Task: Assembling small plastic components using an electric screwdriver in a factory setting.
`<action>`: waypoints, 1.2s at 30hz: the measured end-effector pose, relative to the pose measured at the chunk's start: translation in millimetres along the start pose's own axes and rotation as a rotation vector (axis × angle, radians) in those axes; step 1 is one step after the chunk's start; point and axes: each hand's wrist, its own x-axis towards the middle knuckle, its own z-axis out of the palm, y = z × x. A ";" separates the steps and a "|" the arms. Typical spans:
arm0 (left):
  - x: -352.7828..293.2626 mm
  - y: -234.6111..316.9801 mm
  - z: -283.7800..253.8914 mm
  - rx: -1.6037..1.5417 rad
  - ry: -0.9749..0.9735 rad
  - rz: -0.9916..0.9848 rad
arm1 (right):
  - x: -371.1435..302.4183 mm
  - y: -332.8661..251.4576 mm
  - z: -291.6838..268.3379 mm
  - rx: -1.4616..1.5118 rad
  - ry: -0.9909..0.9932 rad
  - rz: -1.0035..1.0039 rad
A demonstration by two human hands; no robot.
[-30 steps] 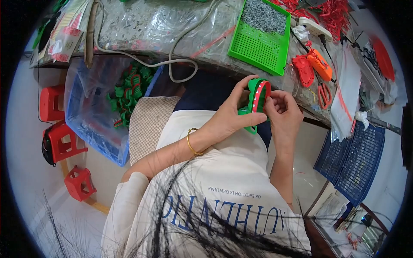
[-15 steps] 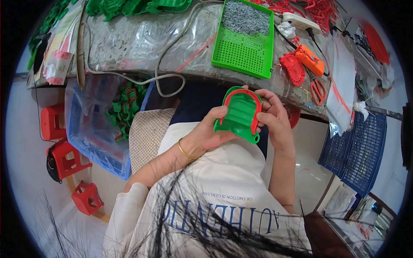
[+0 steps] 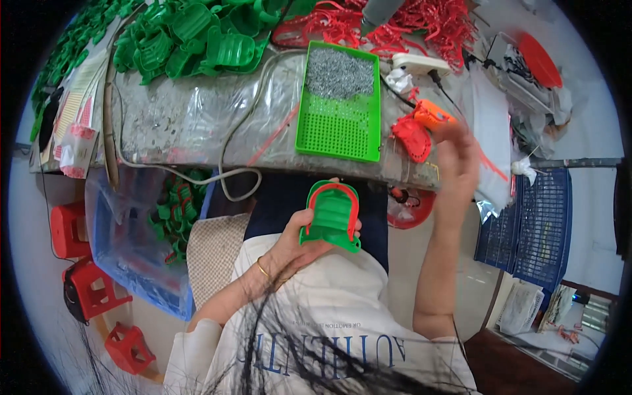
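My left hand (image 3: 289,240) is closed round a green curved plastic piece (image 3: 332,217) in front of my lap. A red U-shaped strip (image 3: 355,209) runs along the inside of its edge. My right hand (image 3: 458,158) is raised over the table's right front edge, smeared by motion, so its fingers are hard to read. It is next to an orange tool (image 3: 433,114) and a red perforated plastic piece (image 3: 413,139). The scissors seen there earlier are now hidden behind the hand.
A bright green tray (image 3: 339,131) holds small metal pieces. Behind it lie green plastic parts (image 3: 191,46), red strips (image 3: 434,26) and a white power strip (image 3: 421,64). A grey cable loops over the table edge. At left stand a lined blue bin (image 3: 135,230) and red stools (image 3: 128,345).
My right hand has let go of the green piece and moved up and right to the table. My left hand still holds the piece. The view has shifted, showing more of the table.
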 end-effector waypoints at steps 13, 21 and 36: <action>12.2 10.0 3.4 -0.042 0.012 0.013 | 183.9 -33.2 58.6 0.302 -0.683 -0.095; 33.8 15.5 4.1 -0.092 -0.015 0.005 | 141.8 -49.7 29.3 0.682 -1.146 -0.080; 36.2 9.6 -16.4 -0.162 -0.004 -0.039 | 68.8 28.5 90.9 0.516 -0.039 -0.032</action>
